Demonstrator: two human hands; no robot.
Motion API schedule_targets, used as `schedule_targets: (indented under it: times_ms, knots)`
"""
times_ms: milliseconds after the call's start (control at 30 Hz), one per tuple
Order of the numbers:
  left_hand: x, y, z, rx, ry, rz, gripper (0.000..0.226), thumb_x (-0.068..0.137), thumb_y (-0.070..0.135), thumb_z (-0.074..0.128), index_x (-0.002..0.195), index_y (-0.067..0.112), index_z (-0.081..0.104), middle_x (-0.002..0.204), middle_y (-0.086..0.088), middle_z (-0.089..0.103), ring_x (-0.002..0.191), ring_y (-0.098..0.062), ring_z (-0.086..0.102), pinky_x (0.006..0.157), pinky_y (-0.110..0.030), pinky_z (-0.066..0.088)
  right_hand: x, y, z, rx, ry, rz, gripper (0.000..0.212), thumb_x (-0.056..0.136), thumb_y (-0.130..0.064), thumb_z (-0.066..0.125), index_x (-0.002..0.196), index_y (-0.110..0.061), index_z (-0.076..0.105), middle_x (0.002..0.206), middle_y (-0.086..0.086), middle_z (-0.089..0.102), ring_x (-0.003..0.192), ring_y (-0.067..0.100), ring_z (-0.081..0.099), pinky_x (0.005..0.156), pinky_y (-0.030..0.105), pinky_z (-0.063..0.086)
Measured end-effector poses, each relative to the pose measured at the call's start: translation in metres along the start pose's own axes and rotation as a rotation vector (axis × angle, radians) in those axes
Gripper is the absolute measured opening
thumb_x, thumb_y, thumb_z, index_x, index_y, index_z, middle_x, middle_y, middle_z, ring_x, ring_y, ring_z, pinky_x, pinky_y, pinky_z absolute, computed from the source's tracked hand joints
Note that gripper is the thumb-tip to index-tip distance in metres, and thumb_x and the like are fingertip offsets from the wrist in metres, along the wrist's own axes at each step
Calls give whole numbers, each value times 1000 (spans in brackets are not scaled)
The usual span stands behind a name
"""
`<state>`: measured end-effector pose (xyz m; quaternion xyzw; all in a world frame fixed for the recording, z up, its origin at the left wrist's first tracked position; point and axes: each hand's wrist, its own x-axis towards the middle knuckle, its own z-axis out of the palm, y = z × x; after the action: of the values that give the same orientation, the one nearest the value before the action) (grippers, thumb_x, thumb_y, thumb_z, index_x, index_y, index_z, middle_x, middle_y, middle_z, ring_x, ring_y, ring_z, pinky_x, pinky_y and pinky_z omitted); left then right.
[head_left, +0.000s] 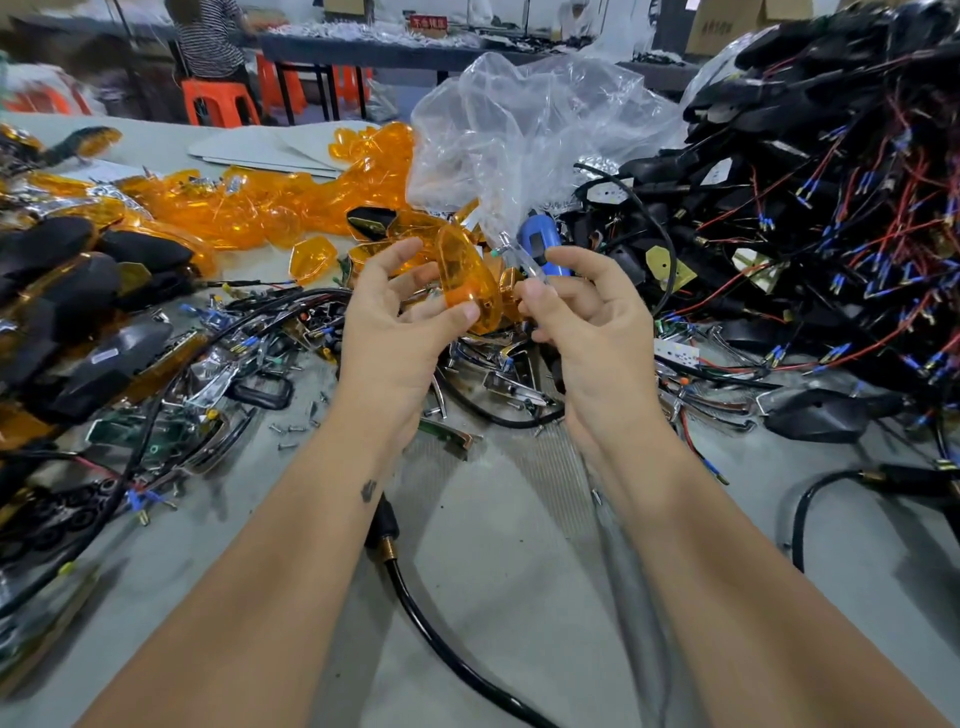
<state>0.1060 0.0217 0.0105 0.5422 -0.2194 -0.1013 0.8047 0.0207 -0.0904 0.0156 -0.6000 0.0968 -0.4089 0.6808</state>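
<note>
Your left hand (395, 322) grips the amber lens (462, 275) with curled fingers, up over the desk (519, 571) — right hand (587, 322) pinches a small clear part (521, 258) just beside it. Not mated yet; fitting's left, I'd say.

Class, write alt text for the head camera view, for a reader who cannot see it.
A person's left hand holds an orange lens while the right hand pinches a slim clear part, above a cluttered grey table. Loose orange lenses lie on the left, wired black housings heaped on the right.
</note>
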Motion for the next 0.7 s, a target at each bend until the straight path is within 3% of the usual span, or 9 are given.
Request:
schedule_targets:
  times_ms: [167, 300, 533, 700]
  knots:
    - [-1, -1, 2, -52, -70, -32, 52, 82, -16, 66, 124, 13, 56, 103, -4, 75, 96, -15, 72, 78, -23, 56, -3, 0, 3, -210, -71, -101, 27, 86, -5, 74, 94, -30, 69, 85, -10, 73, 81, 8, 66, 80, 30, 55]
    - [-1, -1, 4, -172, -104, -95, 45, 85, -17, 60, 123, 9, 58, 103, -5, 74, 99, -17, 71, 83, -26, 57, -4, 0, 5, -204, -15, -137, 28, 86, -1, 73, 89, -29, 68, 79, -15, 70, 74, 0, 63, 69, 16, 50]
    - [-2, 1, 6, -292, -141, -166, 43, 87, -17, 55, 125, 3, 59, 102, -6, 74, 99, -17, 71, 89, -28, 57, -2, 0, 3, -158, 65, -151, 24, 85, -2, 74, 86, -25, 68, 78, -11, 68, 71, 2, 61, 68, 15, 50]
    - [-5, 0, 6, -278, -177, -141, 40, 86, -18, 56, 116, 8, 60, 99, -4, 75, 97, -15, 72, 80, -23, 56, -3, 0, 3, -185, 2, -160, 25, 83, 0, 75, 85, -23, 68, 78, -12, 68, 73, 1, 62, 70, 17, 51]
